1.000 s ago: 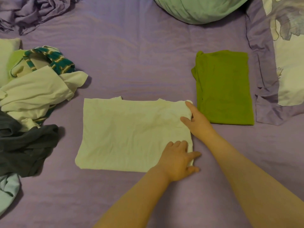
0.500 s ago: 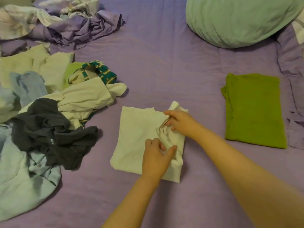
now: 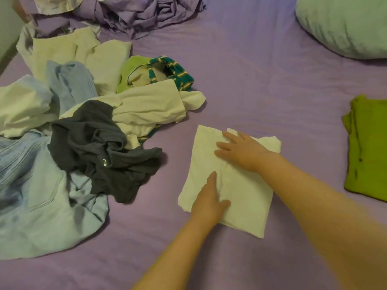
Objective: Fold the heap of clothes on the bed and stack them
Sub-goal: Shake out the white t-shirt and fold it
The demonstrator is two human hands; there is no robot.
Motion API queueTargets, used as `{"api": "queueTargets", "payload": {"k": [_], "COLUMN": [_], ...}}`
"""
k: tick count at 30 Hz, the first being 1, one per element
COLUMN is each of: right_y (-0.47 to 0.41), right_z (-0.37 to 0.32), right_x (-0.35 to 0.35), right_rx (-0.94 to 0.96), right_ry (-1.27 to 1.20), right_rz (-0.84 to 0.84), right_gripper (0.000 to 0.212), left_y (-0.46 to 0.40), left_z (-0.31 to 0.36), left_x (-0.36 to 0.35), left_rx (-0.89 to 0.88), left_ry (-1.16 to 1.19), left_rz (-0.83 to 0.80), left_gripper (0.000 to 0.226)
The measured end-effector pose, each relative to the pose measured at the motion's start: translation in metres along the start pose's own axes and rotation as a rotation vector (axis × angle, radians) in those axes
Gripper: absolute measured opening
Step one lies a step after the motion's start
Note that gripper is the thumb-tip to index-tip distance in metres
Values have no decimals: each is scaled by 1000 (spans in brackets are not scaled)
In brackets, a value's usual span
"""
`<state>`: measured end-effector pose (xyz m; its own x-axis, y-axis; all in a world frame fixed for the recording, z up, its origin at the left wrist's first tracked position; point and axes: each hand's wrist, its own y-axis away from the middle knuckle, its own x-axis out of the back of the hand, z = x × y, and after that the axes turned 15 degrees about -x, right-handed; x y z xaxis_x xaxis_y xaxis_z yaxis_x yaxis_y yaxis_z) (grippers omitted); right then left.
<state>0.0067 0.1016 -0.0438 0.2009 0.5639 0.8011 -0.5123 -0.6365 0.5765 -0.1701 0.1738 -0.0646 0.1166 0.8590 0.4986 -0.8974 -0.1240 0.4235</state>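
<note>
Both hands lie flat, fingers straight: the left hand [image 3: 209, 200] on the near edge of the folded white T-shirt [image 3: 240, 191], the right hand [image 3: 240, 151] on its far part, mid-bed [image 3: 240, 70]. Smooth outward, squaring what looks like an uneven far corner, before stacking it on the folded green shirt [image 3: 368, 151].

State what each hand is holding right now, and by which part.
Nothing is gripped. The left hand and the right hand both lie flat with straight fingers on the folded white shirt, left near its lower left edge, right on its upper half.
</note>
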Motion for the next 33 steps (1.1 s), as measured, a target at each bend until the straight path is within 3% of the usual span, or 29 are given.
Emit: {"api": "queueTargets", "payload": {"k": [2, 5, 9, 16, 21, 24, 27, 30, 33], "right_y": [-2, 0, 1, -17, -26, -10, 23, 53, 67], "right_z": [2, 12, 12, -36, -57, -53, -46, -49, -59], "right_x": [8, 19, 30, 56, 21, -9, -35, -55, -66], "right_rx": [-6, -106, -197, -155, -288, -447, -683, -953, -1034], "right_ry": [188, 268, 125, -95, -249, -336, -556, -1093, -1444], "right_rz": [41, 96, 181, 270, 195, 198, 290, 185, 162], "right_gripper": [50, 36, 27, 30, 56, 66, 72, 77, 62], "left_y": [2, 7, 8, 1, -5, -15, -26, -37, -45], "left_z": [-2, -3, -7, -25, -41, -42, -37, -34, -26], "left_x": [4, 16, 37, 75, 74, 71, 68, 67, 68], "left_rx": [-19, -41, -36, 84, 128, 138, 153, 226, 344], "left_ry": [87, 180, 150, 35, -61, -36, -34, 37, 261], "left_rz": [37, 89, 71, 19, -4, 55, 110, 131, 188], "left_gripper": [82, 75, 73, 76, 60, 67, 67, 66, 61]}}
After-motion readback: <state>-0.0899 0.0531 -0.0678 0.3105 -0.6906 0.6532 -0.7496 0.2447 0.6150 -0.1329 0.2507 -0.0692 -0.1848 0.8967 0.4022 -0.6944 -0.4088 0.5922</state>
